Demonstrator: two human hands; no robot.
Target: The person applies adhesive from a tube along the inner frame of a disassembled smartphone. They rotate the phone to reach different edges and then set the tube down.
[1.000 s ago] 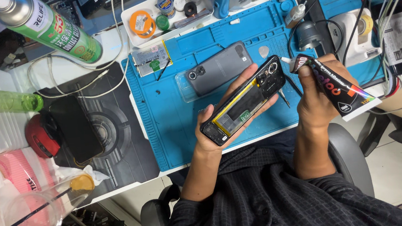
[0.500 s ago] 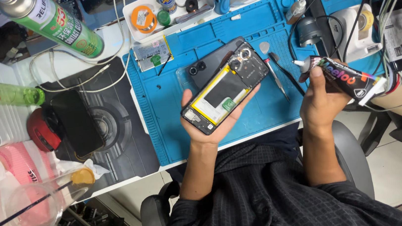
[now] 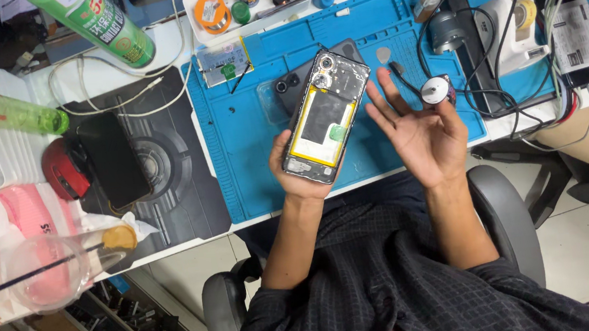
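Over the blue rubber mat [image 3: 250, 155] on the tabletop [image 3: 173, 54], the left hand [image 3: 300, 172] grips an opened phone [image 3: 326, 118] by its lower end. It is flat and shiny, with a yellow-edged black battery and round camera rings showing. Half a second ago the right hand [image 3: 418, 130] held a dark glue tube; now that hand is open, palm up, fingers spread, and holds nothing. A grey phone back cover [image 3: 293, 82] lies on the mat behind the phone.
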